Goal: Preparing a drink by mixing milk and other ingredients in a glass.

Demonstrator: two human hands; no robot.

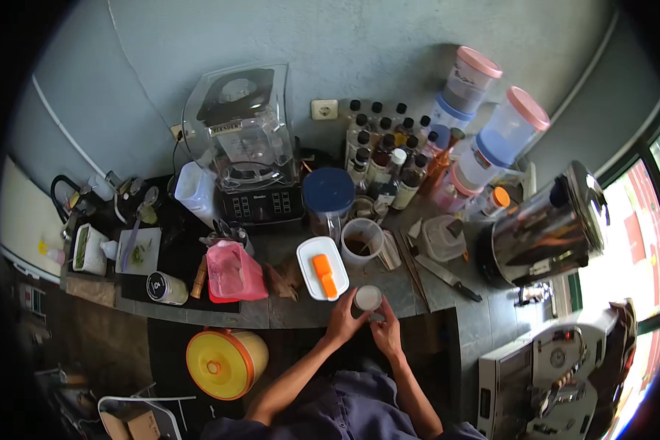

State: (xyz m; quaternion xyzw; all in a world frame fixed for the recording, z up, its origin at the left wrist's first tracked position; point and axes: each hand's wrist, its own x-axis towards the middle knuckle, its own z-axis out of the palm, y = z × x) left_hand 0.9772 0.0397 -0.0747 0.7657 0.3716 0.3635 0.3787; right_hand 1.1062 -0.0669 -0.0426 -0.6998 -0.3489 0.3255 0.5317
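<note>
At the counter's front edge I hold a small round cup (368,298) with a pale grey-white top; whether that is a lid or its contents I cannot tell. The fingers of my left hand (342,321) close around its left side. My right hand (386,331) is closed against its right side, and a small pale bit shows by those fingers. Just beyond lies a white tub lid or tray (309,272) with an orange scoop (323,267) on it. Behind the cup stands a clear plastic container (362,253) with brown residue inside.
A knife (447,277) lies to the right, near a large steel urn (539,235). Bottles (385,158) crowd the back, beside a blue-lidded pitcher (328,192) and a blender (253,147). Left stands a pink container (235,271); below the counter edge, a yellow lidded bucket (224,364).
</note>
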